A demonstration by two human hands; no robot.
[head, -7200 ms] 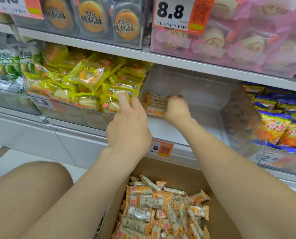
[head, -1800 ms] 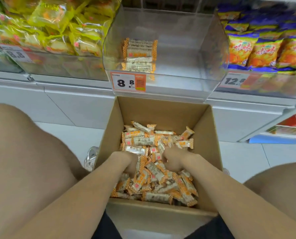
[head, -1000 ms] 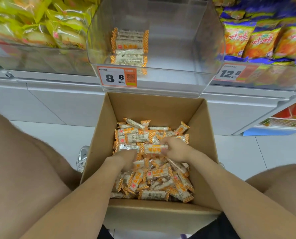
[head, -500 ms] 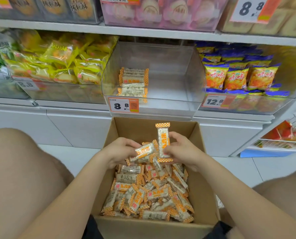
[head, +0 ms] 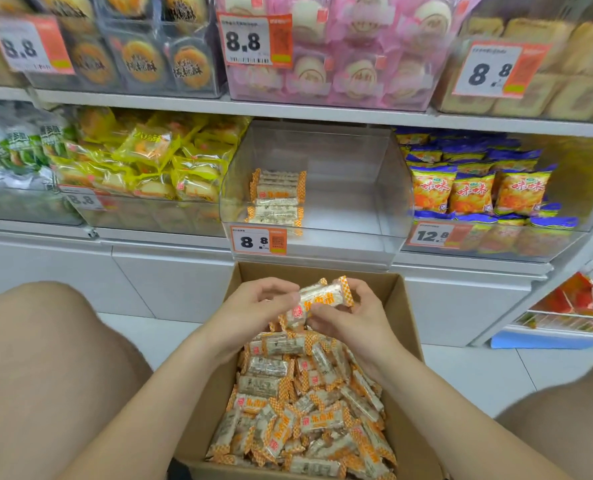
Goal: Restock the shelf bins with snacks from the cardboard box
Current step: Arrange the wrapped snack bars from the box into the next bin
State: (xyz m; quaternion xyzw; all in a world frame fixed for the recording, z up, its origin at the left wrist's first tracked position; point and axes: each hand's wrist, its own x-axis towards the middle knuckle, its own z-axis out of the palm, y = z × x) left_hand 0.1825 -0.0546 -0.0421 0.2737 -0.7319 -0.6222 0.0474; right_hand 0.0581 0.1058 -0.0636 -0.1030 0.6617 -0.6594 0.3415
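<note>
Holding a small bundle of wrapped snack bars [head: 317,301] above the cardboard box [head: 404,320], the person has both hands closed around it: the left hand [head: 253,306] pinches the near end with thumb and fingers, and the right hand [head: 352,315] cups the far end and underside. The bundle sits over the box's far edge, just below the clear shelf bin [head: 367,206]. Beneath it, the box is heaped with loose bars [head: 305,403] in the same orange-checked wrapping.

The bin stands at the front edge of the lower shelf [head: 461,263], directly above the box, with a price tag [head: 258,240] on its front lip. Inside, one short stack of bars [head: 277,199] rests against its left wall; the rest of its floor is bare. Yellow packs [head: 156,161] fill the neighbouring bin to the left, blue-and-orange bags [head: 475,188] the one to the right.

This looks like the carry step, with restocking barely begun. Next, the bundle should rise over the front lip and go down squarely beside the stack, kept aligned so it does not scatter.
</note>
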